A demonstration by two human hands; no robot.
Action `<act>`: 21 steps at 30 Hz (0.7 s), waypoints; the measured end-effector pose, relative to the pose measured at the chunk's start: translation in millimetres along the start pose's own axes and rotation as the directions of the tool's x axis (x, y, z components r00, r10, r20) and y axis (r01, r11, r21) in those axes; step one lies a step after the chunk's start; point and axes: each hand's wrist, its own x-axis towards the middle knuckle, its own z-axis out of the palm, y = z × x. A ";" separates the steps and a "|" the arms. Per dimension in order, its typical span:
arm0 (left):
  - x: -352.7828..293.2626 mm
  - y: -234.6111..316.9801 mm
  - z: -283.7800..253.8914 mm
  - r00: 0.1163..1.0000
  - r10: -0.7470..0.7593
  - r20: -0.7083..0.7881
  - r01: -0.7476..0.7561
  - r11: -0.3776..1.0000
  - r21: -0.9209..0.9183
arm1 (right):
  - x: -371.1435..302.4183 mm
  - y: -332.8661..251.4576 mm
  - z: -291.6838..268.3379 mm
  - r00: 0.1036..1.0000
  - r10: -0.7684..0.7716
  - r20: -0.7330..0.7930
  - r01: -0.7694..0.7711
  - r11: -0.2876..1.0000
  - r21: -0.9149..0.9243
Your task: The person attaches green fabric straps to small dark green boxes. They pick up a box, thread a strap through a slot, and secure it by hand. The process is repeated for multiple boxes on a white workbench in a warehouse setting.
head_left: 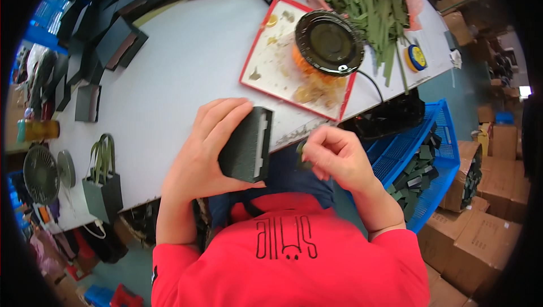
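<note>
My left hand (206, 148) is wrapped round a dark green box (240, 151), holding it tilted at the table's near edge. A pale strip with notches runs along the box's right side. To the right of the box, my right hand (336, 157) is closed in a pinch, apart from the box. Between its fingertips shows a small dark green piece (302, 153), possibly the end of a strip; most of it is hidden.
A black round-topped pot (330, 43) stands on a stained, red-edged white board (271, 52). Green strips (365, 10) fill a pink bag behind it. Dark green boxes (116, 44) crowd the far left. A blue crate (435, 165) of green pieces stands at right; a fan (41, 175) at left.
</note>
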 end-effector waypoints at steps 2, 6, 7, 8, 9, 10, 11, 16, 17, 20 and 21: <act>2.9 1.4 0.8 0.998 0.055 -0.011 -0.055 0.997 -0.047 | 0.4 1.4 14.5 0.991 0.062 0.116 -0.061 0.998 -0.015; 1.2 -0.2 3.7 0.998 0.068 -0.012 -0.069 0.994 -0.086 | 6.2 14.1 27.0 0.986 0.110 0.125 -0.105 0.993 -0.053; 1.4 0.1 3.8 0.998 0.069 -0.011 -0.070 0.994 -0.083 | 7.0 16.0 28.8 0.986 0.116 0.122 -0.109 0.992 -0.059; 1.7 0.6 4.0 0.998 0.070 -0.011 -0.070 0.994 -0.082 | 7.5 17.1 30.1 0.984 0.126 0.124 -0.120 0.991 -0.062; 2.0 1.0 4.1 0.997 0.071 -0.010 -0.071 0.994 -0.080 | 7.7 18.1 31.2 0.983 0.137 0.125 -0.130 0.989 -0.064; 2.5 1.2 4.3 0.997 0.074 -0.012 -0.075 0.994 -0.085 | 7.9 18.6 32.2 0.981 0.147 0.126 -0.140 0.988 -0.066; 3.2 1.2 4.7 0.997 0.078 -0.014 -0.079 0.993 -0.090 | 8.2 18.8 32.9 0.981 0.149 0.122 -0.141 0.987 -0.074; 3.5 0.5 5.3 0.996 0.090 -0.023 -0.092 0.991 -0.101 | 8.5 17.2 34.5 0.980 0.166 0.110 -0.155 0.983 -0.103; 3.1 0.7 5.2 0.996 0.088 -0.023 -0.090 0.990 -0.106 | 8.4 16.5 34.9 0.980 0.166 0.112 -0.155 0.983 -0.100; 2.8 1.5 4.7 0.996 0.087 -0.020 -0.089 0.990 -0.106 | 8.5 15.6 35.3 0.978 0.171 0.120 -0.159 0.982 -0.103; 2.8 1.7 4.7 0.996 0.087 -0.019 -0.089 0.991 -0.104 | 8.9 16.1 34.7 0.977 0.175 0.121 -0.162 0.980 -0.112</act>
